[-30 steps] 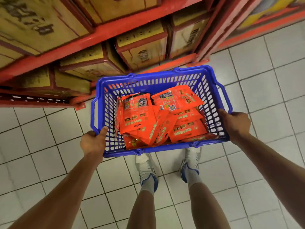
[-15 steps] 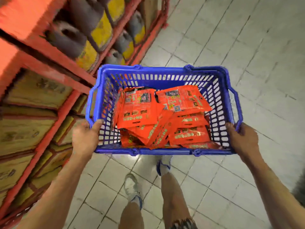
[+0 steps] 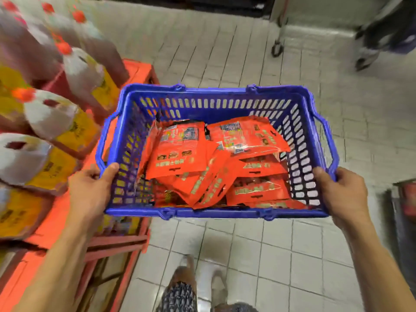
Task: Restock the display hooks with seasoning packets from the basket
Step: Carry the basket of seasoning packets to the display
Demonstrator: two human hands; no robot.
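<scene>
A blue plastic basket (image 3: 213,102) is carried level in front of me over the tiled floor. Several orange-red seasoning packets (image 3: 180,152) lie piled inside it, overlapping one another. My left hand (image 3: 90,190) grips the basket's left rim, thumb over the edge. My right hand (image 3: 342,194) grips the right rim the same way. No display hooks are in view.
An orange shelf end (image 3: 56,221) stands close on my left, loaded with large oil bottles (image 3: 49,115) with yellow labels. A trolley wheel (image 3: 276,49) and another person's legs (image 3: 378,34) are ahead at the right. A dark object (image 3: 405,199) sits at the right edge.
I have turned and walked along the aisle with the basket. The boxed shelves gave way to the shelf end with oil bottles. Both hands keep the same hold.
</scene>
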